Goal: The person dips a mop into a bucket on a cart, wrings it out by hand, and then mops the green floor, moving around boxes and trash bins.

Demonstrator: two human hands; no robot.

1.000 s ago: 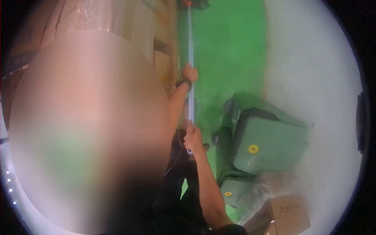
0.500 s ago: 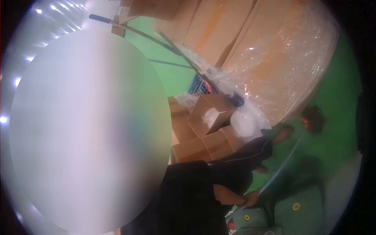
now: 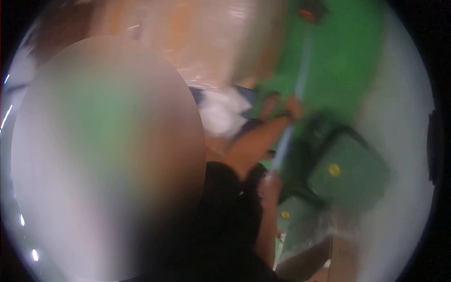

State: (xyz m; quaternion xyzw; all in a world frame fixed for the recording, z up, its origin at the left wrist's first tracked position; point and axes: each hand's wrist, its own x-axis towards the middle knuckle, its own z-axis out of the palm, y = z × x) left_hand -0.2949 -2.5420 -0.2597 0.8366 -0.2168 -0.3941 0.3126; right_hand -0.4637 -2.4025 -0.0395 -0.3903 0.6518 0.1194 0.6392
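Frame heavily motion-blurred. Long pale pole [image 3: 285,143] held slanted over green floor [image 3: 343,61], dark head with red spot [image 3: 307,13] at far end. Left hand [image 3: 295,107] closed round pole higher up, dark band seen at wrist. Right hand [image 3: 270,182] clamped round lower end, close to body. Green bin [image 3: 350,176] lying just beside pole, right of it. Wrapped stack [image 3: 197,42] seen upper left, cardboard box [image 3: 345,258] below bin.

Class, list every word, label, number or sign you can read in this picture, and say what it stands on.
None can be read: the picture is motion-blurred.
The yellow round mark on the green bin is too blurred to show any text.
The pole shows none.
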